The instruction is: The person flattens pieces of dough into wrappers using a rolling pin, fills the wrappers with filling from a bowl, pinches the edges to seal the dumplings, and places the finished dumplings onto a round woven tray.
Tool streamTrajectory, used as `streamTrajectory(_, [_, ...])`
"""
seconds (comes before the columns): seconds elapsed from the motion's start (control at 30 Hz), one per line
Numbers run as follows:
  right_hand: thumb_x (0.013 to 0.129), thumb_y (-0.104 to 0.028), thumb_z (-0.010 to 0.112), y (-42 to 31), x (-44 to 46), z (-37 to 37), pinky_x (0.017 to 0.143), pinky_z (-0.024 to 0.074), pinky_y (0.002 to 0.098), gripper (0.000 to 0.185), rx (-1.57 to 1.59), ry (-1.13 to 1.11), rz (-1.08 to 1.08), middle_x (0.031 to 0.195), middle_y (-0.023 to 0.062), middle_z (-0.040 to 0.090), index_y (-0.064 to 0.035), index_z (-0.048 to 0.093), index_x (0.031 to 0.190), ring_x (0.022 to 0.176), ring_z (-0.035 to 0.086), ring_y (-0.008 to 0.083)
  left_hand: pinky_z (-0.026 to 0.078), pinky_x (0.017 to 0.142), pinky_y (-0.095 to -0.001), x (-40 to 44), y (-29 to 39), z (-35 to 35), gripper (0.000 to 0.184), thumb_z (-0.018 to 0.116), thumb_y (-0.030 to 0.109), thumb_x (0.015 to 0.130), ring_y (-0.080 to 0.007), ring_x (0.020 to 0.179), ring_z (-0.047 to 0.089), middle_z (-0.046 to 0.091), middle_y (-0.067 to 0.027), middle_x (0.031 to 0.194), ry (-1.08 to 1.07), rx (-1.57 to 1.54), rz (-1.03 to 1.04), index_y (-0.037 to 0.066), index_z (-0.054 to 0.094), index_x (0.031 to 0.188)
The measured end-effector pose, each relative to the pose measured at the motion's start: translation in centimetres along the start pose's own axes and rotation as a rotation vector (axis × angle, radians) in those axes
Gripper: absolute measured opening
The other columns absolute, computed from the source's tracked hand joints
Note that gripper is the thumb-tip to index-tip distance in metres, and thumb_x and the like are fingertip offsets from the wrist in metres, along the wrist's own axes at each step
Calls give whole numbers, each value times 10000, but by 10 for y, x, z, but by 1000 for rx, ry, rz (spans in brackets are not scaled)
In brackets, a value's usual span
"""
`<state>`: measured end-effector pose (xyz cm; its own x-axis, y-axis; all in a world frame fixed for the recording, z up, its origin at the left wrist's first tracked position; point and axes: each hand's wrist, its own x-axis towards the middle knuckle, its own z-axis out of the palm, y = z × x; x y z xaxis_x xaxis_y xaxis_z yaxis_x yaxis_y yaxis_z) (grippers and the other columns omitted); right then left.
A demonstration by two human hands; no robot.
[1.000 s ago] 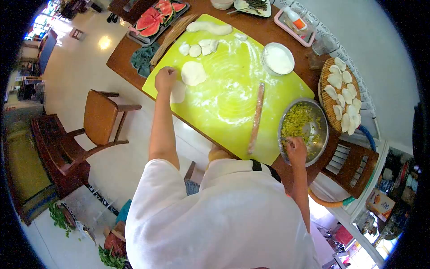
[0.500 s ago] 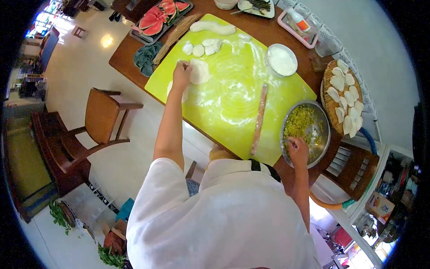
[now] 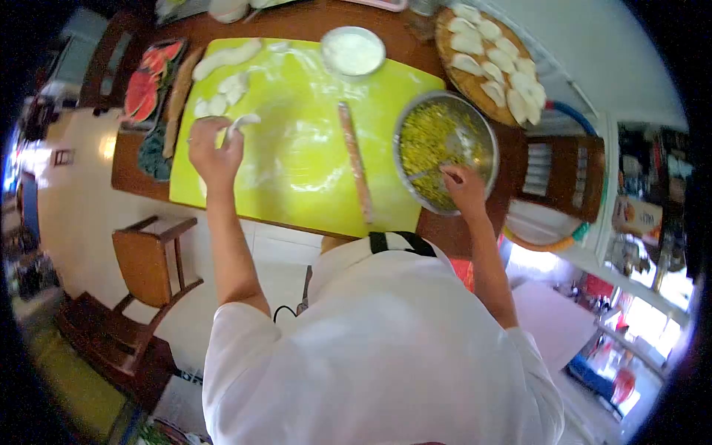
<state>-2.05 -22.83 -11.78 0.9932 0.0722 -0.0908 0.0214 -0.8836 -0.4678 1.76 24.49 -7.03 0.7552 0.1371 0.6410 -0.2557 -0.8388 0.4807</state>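
Observation:
My left hand [image 3: 215,156] is raised over the left part of the yellow-green mat [image 3: 297,200]. Its fingers pinch a dough wrapper [image 3: 246,120], seen nearly edge-on. My right hand [image 3: 464,191] is over the near side of a steel bowl [image 3: 492,159] of chopped yellow-green filling [image 3: 430,137]. It grips what looks like a thin metal spoon [image 3: 424,175], whose tip lies in the filling. Between the hands a rolling pin [image 3: 354,159] rests on the floured mat. Several dough pieces [image 3: 231,89] and a dough roll [image 3: 226,58] lie beyond my left hand.
At the mat's far edge stands a bowl of white flour [image 3: 354,52]. A round woven tray [image 3: 449,44] with several filled dumplings [image 3: 489,70] is at the far right. Watermelon slices [image 3: 144,93], a wooden stick [image 3: 180,100] and a dark cloth [image 3: 152,154] lie left. Chairs [image 3: 141,267] flank the table.
My left hand has lifted the dough wrapper off the mat. My right hand stays at the steel bowl with the spoon. The whole view has turned and shifted.

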Motion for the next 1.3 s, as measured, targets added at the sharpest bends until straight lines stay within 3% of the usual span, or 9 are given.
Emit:
streamTrajectory(0.1, [789,-246,633,-20,1,-7,787,470,399,224,116,-18,-14,969,115,635,-116,668,968,874,600,298,442,885,-421,-14,4,28,187,586,65,736,-289,977,566,586,-182,1054,15,-442,-200,64,560,921])
streamTrajectory(0.17, [778,-219,628,-38,2,-8,769,471,416,204,-34,-157,6,926,106,620,-125,665,955,861,594,300,427,941,-435,-24,40,40,285,510,179,796,-296,1061,551,558,-185,1150,48,-1603,-1107,39,530,1043])
streamTrajectory(0.37, [752,-140,609,-52,9,18,736,474,433,170,-159,-185,-138,899,104,575,-121,654,914,852,590,312,372,1000,-448,-66,100,82,505,444,318,861,-318,1151,490,518,-153,1248,-210,-1683,-1598,0,442,1254])
streamTrajectory(0.7, [745,-147,598,-46,16,10,755,473,444,184,-110,-278,-291,976,112,562,-103,613,923,872,583,331,256,1067,-483,-55,141,78,660,356,498,912,-338,1271,367,391,-163,1377,-266,-2220,-1480,-7,346,1338])
streamTrajectory(0.8, [756,-143,585,-34,6,2,760,478,432,169,-115,-133,-267,1031,117,569,-106,600,919,885,583,335,272,1059,-476,-51,147,78,682,350,548,896,-333,1253,392,434,-159,1341,-261,-2215,-1462,10,395,1313])
streamTrajectory(0.97, [821,-210,581,-6,2,-11,777,479,407,212,143,158,-78,1030,145,568,-70,593,980,882,587,320,276,1057,-473,-49,150,77,680,354,553,892,-330,1249,398,436,-158,1341,-252,-2173,-1473,21,401,1313])
streamTrajectory(1.1, [855,-249,565,2,0,-28,777,480,390,245,129,129,-10,1014,149,560,-52,605,996,891,588,305,276,1058,-473,-49,150,80,685,355,554,891,-327,1246,402,438,-159,1339,-251,-2186,-1472,14,401,1310])
streamTrajectory(1.2, [871,-280,552,27,5,-24,754,488,383,267,-97,315,-67,940,149,588,-47,621,983,825,604,311,275,1059,-468,-47,151,83,689,354,555,892,-327,1246,402,438,-159,1339,-261,-2176,-1456,10,400,1310])
streamTrajectory(1.3, [893,-306,524,42,7,-21,688,502,362,311,175,238,218,837,147,615,-26,625,985,724,620,292,276,1060,-462,-46,154,87,689,350,553,893,-328,1246,402,439,-159,1338,-270,-2185,-1462,7,399,1310])
